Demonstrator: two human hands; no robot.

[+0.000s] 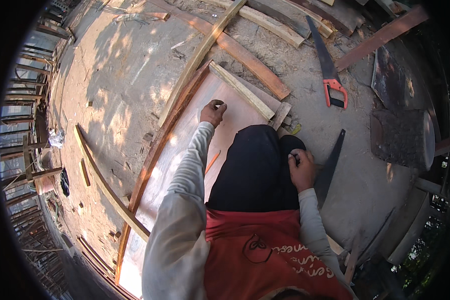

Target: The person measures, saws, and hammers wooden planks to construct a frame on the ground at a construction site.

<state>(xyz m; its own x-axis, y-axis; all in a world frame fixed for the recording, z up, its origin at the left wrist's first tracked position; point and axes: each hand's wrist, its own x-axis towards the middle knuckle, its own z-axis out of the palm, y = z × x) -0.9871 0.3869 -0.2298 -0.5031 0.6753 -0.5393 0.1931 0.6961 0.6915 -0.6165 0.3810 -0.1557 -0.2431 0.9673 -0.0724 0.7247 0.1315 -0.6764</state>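
Observation:
My left hand is held over a reddish plywood panel, its fingers curled together. Whatever may be in that grip is too small to make out. An orange pencil lies on the panel beside my dark-trousered leg. On my right knee rests my right hand, fingers closed, with a small dark spot between thumb and forefinger that I cannot identify. Just right of it lies a handsaw blade; its handle is hidden by my forearm. Wooden strips edge the panel: a long reddish-brown one and a pale batten.
A second handsaw with a red and black handle lies at the upper right. Boards and a long beam cross the ground ahead. Left of the panel lies a curved-looking strip. A dark block stands at far right.

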